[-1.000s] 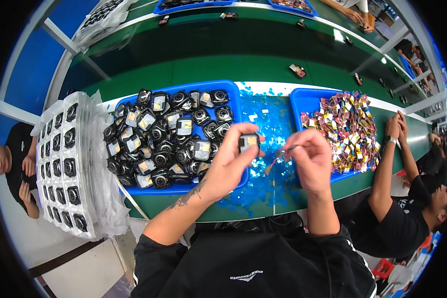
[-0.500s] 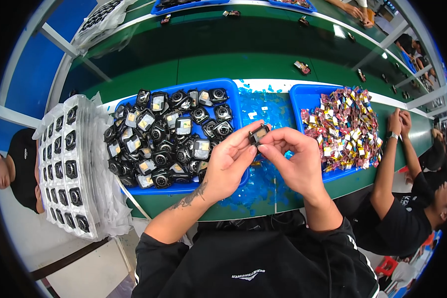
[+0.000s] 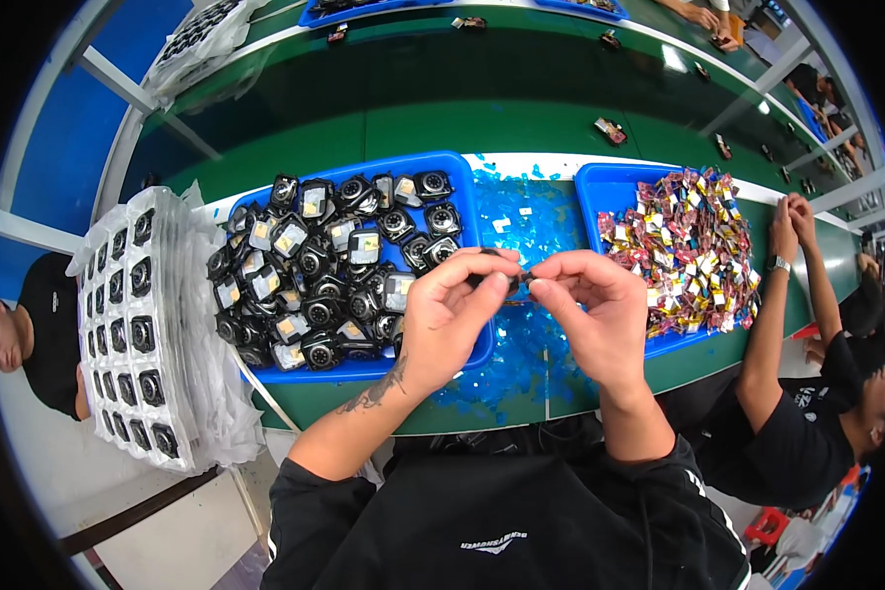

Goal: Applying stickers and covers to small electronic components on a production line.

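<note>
Between my hands, above the gap separating two blue trays, is a black smartwatch case point(image 3: 479, 280), mostly covered by fingers. My left hand point(image 3: 442, 313) is closed round it, thumb in front and fingertips behind. Thumb and forefinger of my right hand point(image 3: 603, 313) pinch at the case's right end; whether a small part sits between them is hidden. To the left, a blue tray point(image 3: 470, 211) is heaped with black smartwatch cases point(image 3: 320, 313), some with round sensor backs up, others showing silvery insides. A second blue tray point(image 3: 588, 202) on the right holds a pile of small reddish-and-yellow flexible parts point(image 3: 678, 261).
Blue film scraps point(image 3: 521, 359) litter the green bench between the trays. Stacked clear plastic trays point(image 3: 128, 324) of watch cases stand at far left. Beyond runs a green conveyor belt point(image 3: 442, 93) carrying scattered parts point(image 3: 610, 131). Co-workers sit on both sides, one person's hands point(image 3: 787, 221) at right.
The watch case has been tilted, so its open inside no longer shows. My right fingers have drawn slightly right, to its end. Parts on the belt have shifted right.
</note>
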Demonstrator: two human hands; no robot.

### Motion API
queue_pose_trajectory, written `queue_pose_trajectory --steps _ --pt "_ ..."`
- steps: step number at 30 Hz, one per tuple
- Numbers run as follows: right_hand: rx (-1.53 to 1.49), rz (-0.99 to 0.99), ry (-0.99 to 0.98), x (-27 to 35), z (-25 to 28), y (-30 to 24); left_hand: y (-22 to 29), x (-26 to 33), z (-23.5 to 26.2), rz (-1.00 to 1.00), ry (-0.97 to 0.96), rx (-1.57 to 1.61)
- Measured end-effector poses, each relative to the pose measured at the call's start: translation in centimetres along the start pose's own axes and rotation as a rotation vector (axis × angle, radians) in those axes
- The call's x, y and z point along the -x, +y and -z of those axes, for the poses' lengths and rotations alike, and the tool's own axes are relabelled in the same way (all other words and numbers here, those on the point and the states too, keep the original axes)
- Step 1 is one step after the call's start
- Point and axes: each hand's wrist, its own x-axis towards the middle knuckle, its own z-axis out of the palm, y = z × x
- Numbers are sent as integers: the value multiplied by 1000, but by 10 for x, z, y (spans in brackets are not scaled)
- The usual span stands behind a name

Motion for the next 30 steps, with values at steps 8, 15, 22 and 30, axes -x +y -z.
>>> queue_pose_trajectory --steps 8,15,22,30 --pt "81 30 -88 4 2 1 -4 0 6 -104 -2 -150" --pt "198 5 -28 2 1 -1 -3 2 -4 -229 38 -321" --pt "976 393 106 -24 32 12 -5 1 -1 -204 131 -247" --pt "272 264 -162 -12 3 3 -11 0 5 -127 15 -160"
